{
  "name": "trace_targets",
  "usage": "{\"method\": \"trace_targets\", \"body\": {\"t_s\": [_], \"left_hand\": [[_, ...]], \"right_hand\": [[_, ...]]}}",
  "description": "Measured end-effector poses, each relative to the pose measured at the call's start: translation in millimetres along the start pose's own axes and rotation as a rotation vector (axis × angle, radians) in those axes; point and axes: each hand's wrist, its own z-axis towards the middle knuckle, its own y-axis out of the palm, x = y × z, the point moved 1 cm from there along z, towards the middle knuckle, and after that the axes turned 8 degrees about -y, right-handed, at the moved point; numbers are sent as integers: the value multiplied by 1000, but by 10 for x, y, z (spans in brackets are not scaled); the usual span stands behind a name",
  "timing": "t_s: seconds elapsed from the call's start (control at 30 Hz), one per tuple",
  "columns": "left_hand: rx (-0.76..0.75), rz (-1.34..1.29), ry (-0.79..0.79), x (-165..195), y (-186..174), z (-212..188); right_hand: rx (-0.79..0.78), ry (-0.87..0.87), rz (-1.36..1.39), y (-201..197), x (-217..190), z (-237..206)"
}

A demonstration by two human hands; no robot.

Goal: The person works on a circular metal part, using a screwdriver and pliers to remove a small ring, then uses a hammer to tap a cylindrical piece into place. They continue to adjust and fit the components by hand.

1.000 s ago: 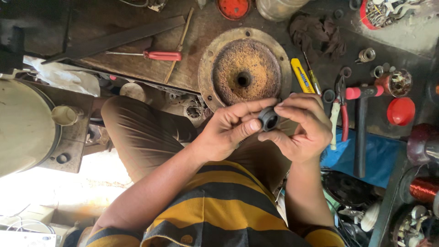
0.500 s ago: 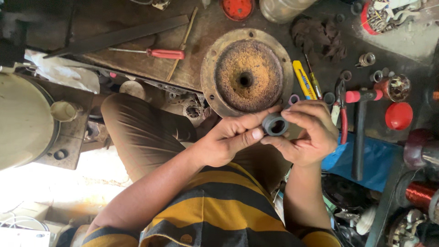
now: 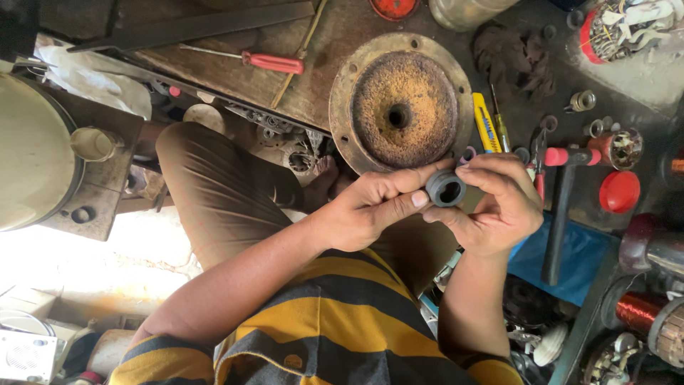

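Sitting among scattered tools, a person is working over a dark, dirty floor (image 3: 214,64). A big rusty round plate (image 3: 402,100) with a rough grainy centre is lying there, near a red-handled screwdriver (image 3: 267,61). Both hands, left (image 3: 363,210) and right (image 3: 495,207), are pinching a small dark grey ring (image 3: 447,188), fingers closed on it, just below the plate.

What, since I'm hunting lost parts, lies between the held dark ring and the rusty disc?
A small pink ring, between dark ring and rusty disc; head view.
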Motion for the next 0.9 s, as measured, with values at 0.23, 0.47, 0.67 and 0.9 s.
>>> {"method": "trace_targets", "body": {"t_s": [0.23, 0.47, 0.67, 0.9], "left_hand": [[-13, -58, 25, 43, 12, -37], [37, -63, 42, 65, 119, -93], [43, -64, -14, 15, 80, -127], [0, -91, -32, -31, 3, -222]], "right_hand": [[-34, -20, -35, 5, -48, 68], [-61, -63, -119, 3, -177, 126], [-57, -100, -95, 8, -189, 162], [-7, -41, 124, 22, -195, 135]]}}
